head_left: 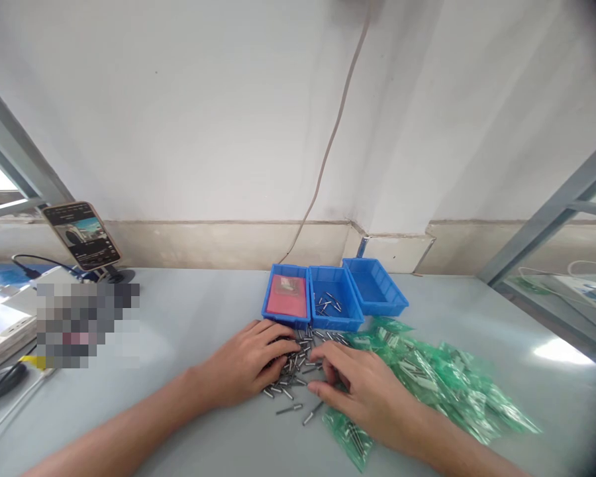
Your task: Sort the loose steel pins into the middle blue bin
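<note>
My left hand (253, 361) lies over the left side of a pile of small metal pins (293, 366), each with a thicker end. Its fingers are stretched and slightly apart, and pins under them are partly hidden. On the pile's right side is my right hand (360, 384), its fingers curved, with a gap between thumb and forefinger; no pin shows in that gap. Two loose pins (290, 409) lie nearer me, below the pile. Partly under my right hand is a green plastic bag (348, 440) with long metal pieces inside.
Behind the pile stand a blue bin with a red packet (287, 296), a blue bin holding several pins (348, 295) and another blue bin (372, 281). Green bags (442, 377) heap up at right. A phone (83, 236) on a stand, cables and power strips occupy the left.
</note>
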